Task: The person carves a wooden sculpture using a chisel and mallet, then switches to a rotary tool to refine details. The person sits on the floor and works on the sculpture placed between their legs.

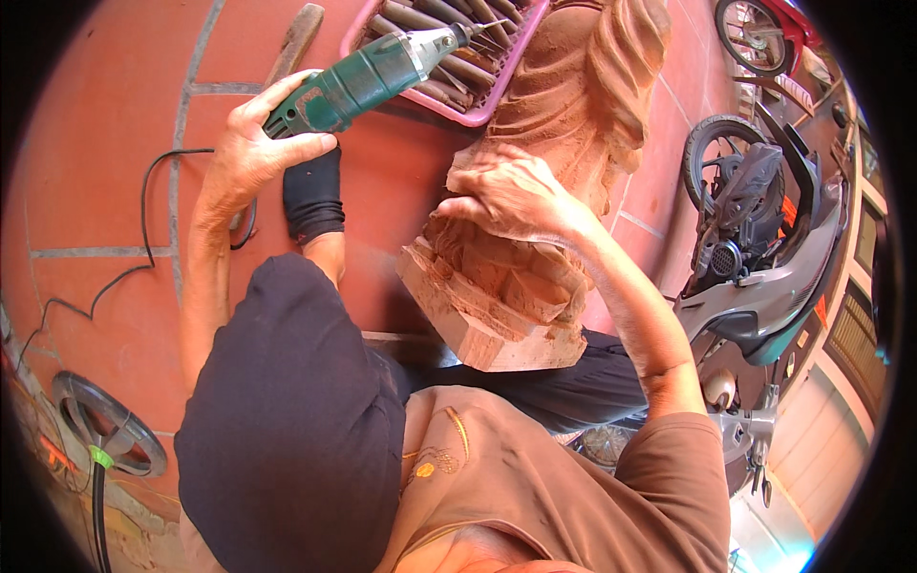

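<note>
In my left hand (250,143) is a green die grinder (358,84), gripped round its rear end. Its silver nose and thin pointed bit aim up and to the right, apart from the carving. A large reddish-brown wood carving (549,91) with flowing, drapery-like folds lies in front of me, its flat-cut base end near my leg. Wood dust coats its surface. My right hand (511,196) is closed over the carving's near left part, fingers curled against the wood. What lies under those fingers is hidden.
A pink plastic basket (468,116) full of chisels (468,72) stands beyond the grinder, partly behind it. A wooden mallet (298,40) lies to its left. A black cord (145,205) crosses the red tiles. Motorbikes (764,286) stand at the right. My black-socked foot (313,196) is below the grinder.
</note>
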Demonstrator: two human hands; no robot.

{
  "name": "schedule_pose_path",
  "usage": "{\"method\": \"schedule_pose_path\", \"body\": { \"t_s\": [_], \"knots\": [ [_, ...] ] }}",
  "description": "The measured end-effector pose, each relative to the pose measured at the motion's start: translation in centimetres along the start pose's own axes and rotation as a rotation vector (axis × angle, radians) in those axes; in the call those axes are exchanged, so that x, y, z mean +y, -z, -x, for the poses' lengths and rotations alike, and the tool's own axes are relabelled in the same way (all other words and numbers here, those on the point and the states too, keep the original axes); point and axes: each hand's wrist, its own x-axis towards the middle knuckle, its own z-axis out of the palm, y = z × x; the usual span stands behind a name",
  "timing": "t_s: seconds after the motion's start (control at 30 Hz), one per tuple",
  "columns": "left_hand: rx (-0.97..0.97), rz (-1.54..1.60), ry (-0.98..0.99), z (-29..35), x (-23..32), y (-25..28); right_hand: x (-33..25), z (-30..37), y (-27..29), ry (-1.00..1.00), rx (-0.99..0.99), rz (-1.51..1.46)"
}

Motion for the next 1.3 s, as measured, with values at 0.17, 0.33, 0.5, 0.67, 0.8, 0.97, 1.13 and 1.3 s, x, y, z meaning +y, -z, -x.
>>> {"method": "schedule_pose_path", "body": {
  "t_s": [0.17,0.33,0.5,0.67,0.8,0.97,1.13,1.3],
  "knots": [
    [0.017,-0.078,-0.028,0.1,0.1,-0.1,0.4,1.1,-0.8,0.171,0.513,-0.131],
    [0.014,-0.077,-0.02,-0.4,0.3,-0.5,6.6,0.8,-1.5,-0.053,0.808,0.317],
    [-0.019,-0.055,-0.04,-0.8,0.3,-0.9,0.7,0.3,-0.2,0.058,0.2,-0.044],
    [-0.053,-0.086,-0.021,-1.0,1.0,-1.2,-3.1,-0.6,-1.6,0.459,0.479,-1.12],
    [-0.075,-0.092,-0.072,-1.7,1.2,-1.4,-4.2,-1.9,-0.5,0.465,0.426,-1.789],
    [-0.114,-0.258,-0.192,-3.7,2.0,-2.6,-4.2,-4.3,-0.3,0.535,0.421,-2.203],
    [-0.16,-0.358,-0.28,-5.6,2.3,-3.9,-2.5,-5.1,-0.5,0.501,0.45,-2.292],
    [-0.172,-0.344,-0.336,-7.1,2.5,-5.2,-1.2,-5.2,-0.2,0.467,0.525,-2.331]
  ]
}}
